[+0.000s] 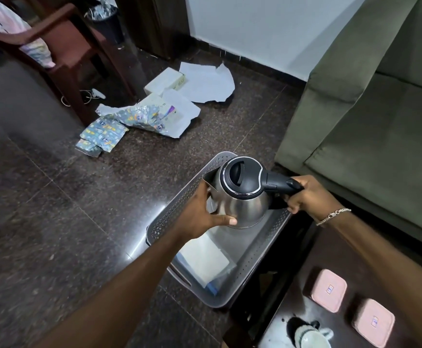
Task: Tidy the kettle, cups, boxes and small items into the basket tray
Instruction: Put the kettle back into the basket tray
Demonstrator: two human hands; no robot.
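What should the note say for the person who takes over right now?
Right hand grips the handle of the kettle; left hand cups its steel body. The kettle is over the far half of the basket tray; I cannot tell if it rests there yet. Done: a white box lies in the near half. Left: release the kettle, then bring the two pink boxes from the dark table.

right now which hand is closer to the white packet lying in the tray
Left. The left hand cups the kettle body just beyond the white packet; the right hand grips the handle, farther off to the right.
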